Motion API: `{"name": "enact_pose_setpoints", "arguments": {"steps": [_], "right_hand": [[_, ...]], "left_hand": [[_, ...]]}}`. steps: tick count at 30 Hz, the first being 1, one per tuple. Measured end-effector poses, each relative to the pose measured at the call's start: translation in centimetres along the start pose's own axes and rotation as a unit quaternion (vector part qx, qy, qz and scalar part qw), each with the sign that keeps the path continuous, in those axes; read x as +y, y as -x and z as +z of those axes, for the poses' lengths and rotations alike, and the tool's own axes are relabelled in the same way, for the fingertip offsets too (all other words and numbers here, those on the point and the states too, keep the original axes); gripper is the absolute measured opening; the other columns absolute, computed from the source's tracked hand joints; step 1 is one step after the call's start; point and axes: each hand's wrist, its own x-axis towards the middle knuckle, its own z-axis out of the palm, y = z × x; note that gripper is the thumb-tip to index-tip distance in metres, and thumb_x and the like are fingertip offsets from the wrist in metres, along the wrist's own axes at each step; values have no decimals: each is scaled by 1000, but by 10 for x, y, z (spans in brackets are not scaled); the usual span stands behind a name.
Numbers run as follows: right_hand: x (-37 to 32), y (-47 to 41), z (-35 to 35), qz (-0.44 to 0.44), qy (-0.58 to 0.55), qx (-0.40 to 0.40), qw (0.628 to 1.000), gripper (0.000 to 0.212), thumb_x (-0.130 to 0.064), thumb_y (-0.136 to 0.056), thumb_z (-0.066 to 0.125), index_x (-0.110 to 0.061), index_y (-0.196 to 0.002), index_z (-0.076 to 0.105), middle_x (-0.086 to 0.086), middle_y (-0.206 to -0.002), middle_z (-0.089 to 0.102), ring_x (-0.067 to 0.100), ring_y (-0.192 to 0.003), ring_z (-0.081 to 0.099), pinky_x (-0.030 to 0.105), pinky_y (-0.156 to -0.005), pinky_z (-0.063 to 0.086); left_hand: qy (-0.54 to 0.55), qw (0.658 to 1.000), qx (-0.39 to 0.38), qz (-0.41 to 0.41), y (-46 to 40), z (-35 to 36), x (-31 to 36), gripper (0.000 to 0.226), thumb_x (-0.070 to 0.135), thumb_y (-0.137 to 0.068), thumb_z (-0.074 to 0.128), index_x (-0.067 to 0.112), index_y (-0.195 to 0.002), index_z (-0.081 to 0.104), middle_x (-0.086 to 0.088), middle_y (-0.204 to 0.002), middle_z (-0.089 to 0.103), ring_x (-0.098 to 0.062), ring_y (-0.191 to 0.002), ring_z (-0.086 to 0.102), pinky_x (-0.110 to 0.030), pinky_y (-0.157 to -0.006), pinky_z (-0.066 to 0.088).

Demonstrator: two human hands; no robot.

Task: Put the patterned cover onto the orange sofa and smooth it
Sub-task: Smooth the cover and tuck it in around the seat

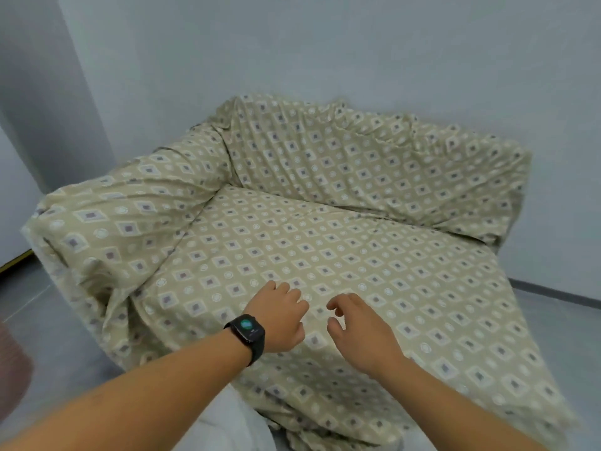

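Observation:
The patterned cover (325,229), beige with small diamonds and circles, lies draped over the whole sofa: backrest, both armrests and seat. No orange of the sofa shows. The cover hangs over the seat's front edge down to the floor. The seat part lies fairly flat; the backrest top and the left armrest are wrinkled. My left hand (279,315), with a black smartwatch on the wrist, rests on the cover near the seat's front edge, its fingers curled. My right hand (357,323) hovers just beside it over the cover, fingers apart and bent, holding nothing.
The sofa stands in a corner against pale grey walls (357,53). Grey floor (42,320) runs along the left and right sides. A reddish-brown object (13,366) sits at the left edge. White cloth (234,424) shows below my arms.

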Motion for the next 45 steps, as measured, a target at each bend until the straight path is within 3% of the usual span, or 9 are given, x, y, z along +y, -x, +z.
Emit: {"name": "enact_pose_setpoints", "arguments": {"steps": [9, 14, 18, 21, 24, 28, 33, 38, 45], "right_hand": [[81, -47, -12, 42, -57, 65, 995, 24, -35, -99, 46, -37, -122, 53, -20, -116, 51, 0, -90, 51, 24, -72, 43], [110, -121, -52, 31, -26, 42, 998, 28, -35, -101, 44, -35, -129, 50, -19, -123, 49, 4, -106, 53, 25, -79, 46], [86, -154, -161, 32, 6, 28, 999, 30, -37, -102, 43, -35, -131, 49, -18, -124, 49, 6, -106, 54, 25, -79, 48], [46, -159, -267, 51, -2, -10, 999, 30, -40, -102, 43, -37, -130, 49, -19, -122, 50, 4, -105, 53, 24, -81, 48], [3, -149, -376, 93, -92, -44, 990, 25, -42, -100, 47, -38, -123, 56, -20, -113, 56, 2, -90, 56, 23, -81, 50], [-27, -113, -475, 139, -164, -31, 976, 16, -42, -97, 53, -41, -112, 60, -19, -101, 62, 2, -76, 59, 22, -78, 51], [-15, -65, -526, 163, -138, -58, 975, 24, -47, -97, 51, -39, -117, 60, -21, -103, 61, -1, -86, 60, 21, -74, 50], [10, -22, -556, 153, -97, -136, 974, 36, -46, -98, 50, -32, -130, 57, -14, -115, 62, 5, -98, 61, 27, -89, 51], [92, 40, -587, 113, -46, -169, 978, 42, -50, -97, 49, -30, -134, 55, -9, -123, 63, 11, -106, 61, 33, -93, 51]], "left_hand": [[38, 997, -59, -18, -111, 16, 17, 34, 45, -95, 37, 22, -110, 57, 0, -107, 58, -24, -98, 52, -39, -87, 42], [61, 992, -106, -35, -194, 6, -17, 33, 44, -98, 36, 23, -111, 58, 0, -111, 59, -24, -98, 54, -40, -89, 45], [113, 989, -73, -60, -236, -92, -49, 29, 42, -98, 39, 23, -106, 60, 2, -104, 59, -23, -94, 55, -36, -79, 45], [174, 980, -60, -72, -238, -206, -60, 26, 43, -98, 41, 25, -101, 59, 4, -99, 58, -20, -90, 55, -34, -74, 44], [229, 969, -69, -66, -231, -324, -63, 24, 42, -97, 42, 27, -101, 60, 6, -100, 59, -19, -89, 56, -34, -75, 47], [286, 954, -81, -31, -219, -432, -46, 21, 41, -96, 44, 30, -103, 60, 9, -102, 60, -15, -90, 58, -34, -77, 49], [279, 957, -82, 15, -213, -479, -11, 22, 42, -95, 46, 31, -107, 61, 11, -105, 62, -14, -91, 59, -34, -78, 51], [283, 957, -56, 21, -210, -509, 37, 21, 39, -95, 46, 32, -106, 63, 13, -103, 63, -11, -91, 60, -37, -80, 54], [277, 958, -69, -25, -211, -524, 146, 23, 38, -97, 47, 32, -112, 63, 14, -109, 62, -9, -94, 60, -31, -79, 52]]}}
